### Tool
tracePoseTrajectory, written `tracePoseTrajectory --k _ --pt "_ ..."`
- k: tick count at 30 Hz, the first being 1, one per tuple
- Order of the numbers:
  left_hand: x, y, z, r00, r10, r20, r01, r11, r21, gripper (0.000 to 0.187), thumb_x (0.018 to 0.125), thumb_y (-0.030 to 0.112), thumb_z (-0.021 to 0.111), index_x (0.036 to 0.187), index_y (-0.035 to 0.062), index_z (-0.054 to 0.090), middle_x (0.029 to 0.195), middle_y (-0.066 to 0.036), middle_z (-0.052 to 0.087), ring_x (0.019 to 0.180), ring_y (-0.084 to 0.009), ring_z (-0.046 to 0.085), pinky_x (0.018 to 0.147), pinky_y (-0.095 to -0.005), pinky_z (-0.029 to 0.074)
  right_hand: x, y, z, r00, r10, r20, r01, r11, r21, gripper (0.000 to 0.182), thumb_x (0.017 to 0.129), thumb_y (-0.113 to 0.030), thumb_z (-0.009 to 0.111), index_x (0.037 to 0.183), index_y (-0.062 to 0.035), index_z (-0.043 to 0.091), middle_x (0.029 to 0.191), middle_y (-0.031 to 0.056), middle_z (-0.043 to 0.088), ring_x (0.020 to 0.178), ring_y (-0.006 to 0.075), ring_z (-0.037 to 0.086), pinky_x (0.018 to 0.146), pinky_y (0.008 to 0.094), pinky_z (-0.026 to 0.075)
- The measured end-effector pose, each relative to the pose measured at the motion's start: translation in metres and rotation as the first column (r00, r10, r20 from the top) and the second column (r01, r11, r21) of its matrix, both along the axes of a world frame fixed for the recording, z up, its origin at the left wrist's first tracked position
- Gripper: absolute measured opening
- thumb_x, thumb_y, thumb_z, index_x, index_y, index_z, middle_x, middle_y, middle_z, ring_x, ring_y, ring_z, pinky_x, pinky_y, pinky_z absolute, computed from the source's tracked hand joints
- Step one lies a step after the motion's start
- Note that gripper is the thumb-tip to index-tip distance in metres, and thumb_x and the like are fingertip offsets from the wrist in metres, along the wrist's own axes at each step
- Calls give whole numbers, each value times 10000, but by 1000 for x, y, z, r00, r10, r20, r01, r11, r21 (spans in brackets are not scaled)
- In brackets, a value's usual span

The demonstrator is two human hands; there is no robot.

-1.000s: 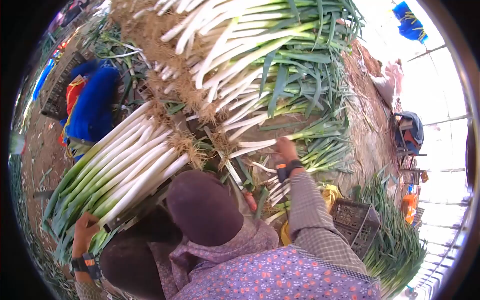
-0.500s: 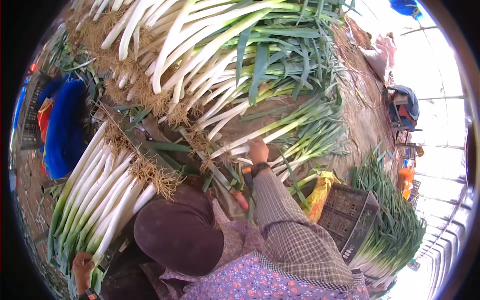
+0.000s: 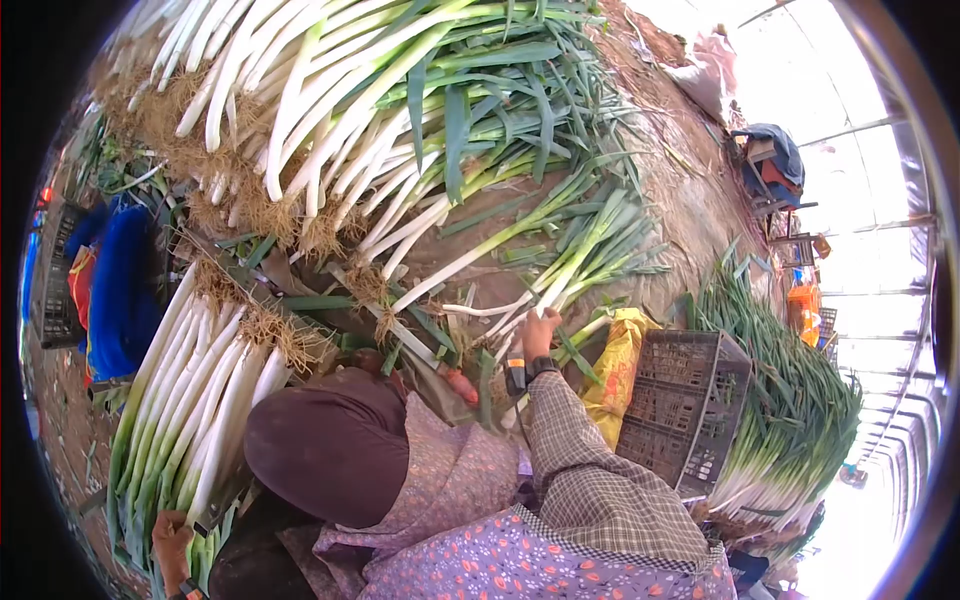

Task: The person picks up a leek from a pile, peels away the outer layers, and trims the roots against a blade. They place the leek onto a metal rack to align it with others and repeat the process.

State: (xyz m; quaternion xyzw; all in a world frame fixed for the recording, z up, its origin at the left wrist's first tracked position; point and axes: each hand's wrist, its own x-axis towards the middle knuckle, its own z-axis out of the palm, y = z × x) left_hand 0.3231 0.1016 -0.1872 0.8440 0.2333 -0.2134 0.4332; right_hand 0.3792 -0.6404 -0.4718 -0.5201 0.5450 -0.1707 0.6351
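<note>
My right hand (image 3: pixel 540 328) is closed around the pale lower stalks of a few leeks (image 3: pixel 568 278), whose green leaves fan out to the upper right. One single leek (image 3: pixel 440 278) lies just left of that bunch, roots toward me. At the lower left my left hand (image 3: pixel 172 540) has curled fingers beside the green ends of a row of leeks (image 3: pixel 190 400). A small dark edge shows at its fingertips; I cannot tell what it holds. The roots of that row point up and right, by my knee (image 3: pixel 320 450).
A large heap of leeks (image 3: pixel 340 110) fills the top. A yellow bag (image 3: pixel 615 375) and a black crate (image 3: pixel 665 400) stand right of my sleeve, with more leeks (image 3: pixel 790 400) beyond. Blue material (image 3: pixel 125 290) lies at the left. A small chair (image 3: pixel 770 165) stands at the upper right.
My right hand has moved a little down and right, drawing the leek bunch away from the single leek left behind. My left hand stays by the lower-left row. The view has shifted slightly.
</note>
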Motion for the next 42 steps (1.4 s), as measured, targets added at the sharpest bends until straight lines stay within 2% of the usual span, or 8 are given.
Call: tracePoseTrajectory --k 9,20,24,26,34,37,40,42 --pt "0 -15 7 998 -43 55 42 999 18 176 658 -28 539 825 18 568 772 18 455 718 -85 434 678 -232 358 29 25 36 951 -91 294 -42 907 419 447 955 -168 483 1297 -126 198 926 181 583 546 190 499 445 345 434" --pt "11 -37 22 994 87 -62 -85 996 30 193 653 -33 542 833 34 558 743 30 454 685 -70 422 648 -223 360 129 131 35 905 28 424 -154 951 266 341 935 -92 436 1247 -133 304 784 82 510 564 166 505 484 319 478" --pt "6 -28 19 992 103 -67 -102 995 13 197 644 -28 545 831 32 561 741 27 477 681 -67 448 643 -219 373 139 116 -123 968 187 168 -235 913 335 361 837 -115 559 1110 34 376 887 219 615 751 367 629 600 470 517" --pt "6 -27 18 995 70 -64 -64 994 90 188 626 -20 554 802 44 561 728 34 466 681 -64 446 628 -220 353 145 94 -125 571 762 -305 -817 563 -123 385 833 -179 569 1108 52 432 945 264 627 832 423 624 721 491 506" --pt "-3 -6 7 993 93 -75 -94 995 -10 165 604 65 620 762 61 571 748 38 479 679 -66 453 623 -221 344 256 97 -22 722 436 -538 -650 694 -309 469 836 -344 620 1064 64 575 999 282 649 1000 458 594 853 480 466" --pt "20 -26 32 971 -61 -230 102 980 171 228 782 74 598 999 5 615 917 -87 591 848 -209 549 760 -327 438 269 85 -75 736 506 -449 -582 812 -39 444 849 -339 638 1038 62 644 1019 210 662 838 285 626 765 414 490" --pt "24 -36 39 963 -39 -266 92 977 190 291 824 8 615 1114 -10 635 997 -112 636 920 -233 583 818 -343 479 272 87 -115 371 643 -670 -928 232 -292 474 864 -316 648 1096 96 608 993 179 658 805 272 629 709 407 491" --pt "24 -34 37 966 9 -260 30 989 148 305 806 -25 628 1110 -3 635 998 -91 631 908 -211 578 809 -327 479 274 98 -98 377 661 -649 -925 297 -236 479 857 -298 659 1109 105 595 980 168 651 791 268 626 691 398 498"
